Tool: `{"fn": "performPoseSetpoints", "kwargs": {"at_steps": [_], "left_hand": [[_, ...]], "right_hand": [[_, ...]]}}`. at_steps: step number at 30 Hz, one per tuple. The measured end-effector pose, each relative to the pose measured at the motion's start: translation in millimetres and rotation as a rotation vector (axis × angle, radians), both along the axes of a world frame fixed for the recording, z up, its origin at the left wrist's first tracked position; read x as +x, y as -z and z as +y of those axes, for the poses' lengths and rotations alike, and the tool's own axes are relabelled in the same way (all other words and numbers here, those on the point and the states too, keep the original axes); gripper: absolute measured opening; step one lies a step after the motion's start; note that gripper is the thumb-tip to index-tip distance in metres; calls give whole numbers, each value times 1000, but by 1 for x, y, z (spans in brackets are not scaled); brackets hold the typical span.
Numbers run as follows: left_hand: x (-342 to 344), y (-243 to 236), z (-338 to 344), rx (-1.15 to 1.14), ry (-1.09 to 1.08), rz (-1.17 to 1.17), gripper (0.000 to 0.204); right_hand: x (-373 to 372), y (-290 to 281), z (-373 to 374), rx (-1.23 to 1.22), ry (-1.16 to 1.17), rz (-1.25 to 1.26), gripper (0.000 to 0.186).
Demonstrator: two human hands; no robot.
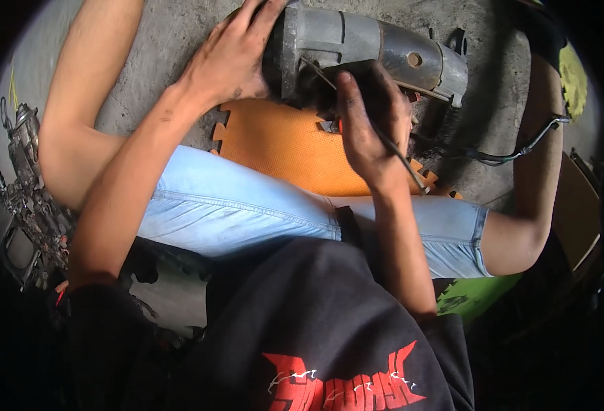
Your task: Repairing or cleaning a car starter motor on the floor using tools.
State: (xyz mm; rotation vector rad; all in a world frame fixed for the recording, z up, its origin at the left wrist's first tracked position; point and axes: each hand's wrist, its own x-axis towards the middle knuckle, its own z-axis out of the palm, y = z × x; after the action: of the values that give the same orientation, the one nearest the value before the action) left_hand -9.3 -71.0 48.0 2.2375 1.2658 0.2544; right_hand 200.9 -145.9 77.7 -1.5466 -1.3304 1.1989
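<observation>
A starter motor (356, 40), with a grey metal housing and a dark middle band, lies on its side on the concrete at the far middle. My left hand (230, 58) is wrapped around its dark left end, thumb on the near side. In my right hand (376, 130) is a thin metal rod (406, 166), gripped mid-length with the fingers curled. The rod's far tip meets the housing near the left flange; its near end is bent. Shadow hides part of the motor's near side and my right fingertips.
An orange foam mat (274, 144) lies between the motor and my jeans-clad legs. Cables (497, 159) run along the floor at the right. Greasy metal parts (38, 198) are piled at the left. A green mat (476, 293) and a brown board (577, 212) lie at the right.
</observation>
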Motion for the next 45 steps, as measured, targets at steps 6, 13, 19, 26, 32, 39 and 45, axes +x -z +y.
{"fn": "performPoseSetpoints", "kwargs": {"at_steps": [6,13,19,26,32,39,45], "left_hand": [[0,-1,1,35,24,-11,120],[1,-2,0,65,36,35,118],[-1,0,-1,73,27,63,117],[0,-3,1,-43,-7,28,118],[-3,3,-1,119,42,88,121],[5,6,0,107,9,-81,116],[3,4,0,99,-3,-86,117]], "right_hand": [[2,-2,-2,-85,-32,80,14],[-5,-1,-6,20,5,73,17],[-8,3,-8,68,37,-46,17],[-6,-2,-6,36,-60,11,11],[-6,8,-14,199,-129,32,21],[-1,7,-15,56,-103,45,14],[2,0,-4,-59,-78,42,12]]}}
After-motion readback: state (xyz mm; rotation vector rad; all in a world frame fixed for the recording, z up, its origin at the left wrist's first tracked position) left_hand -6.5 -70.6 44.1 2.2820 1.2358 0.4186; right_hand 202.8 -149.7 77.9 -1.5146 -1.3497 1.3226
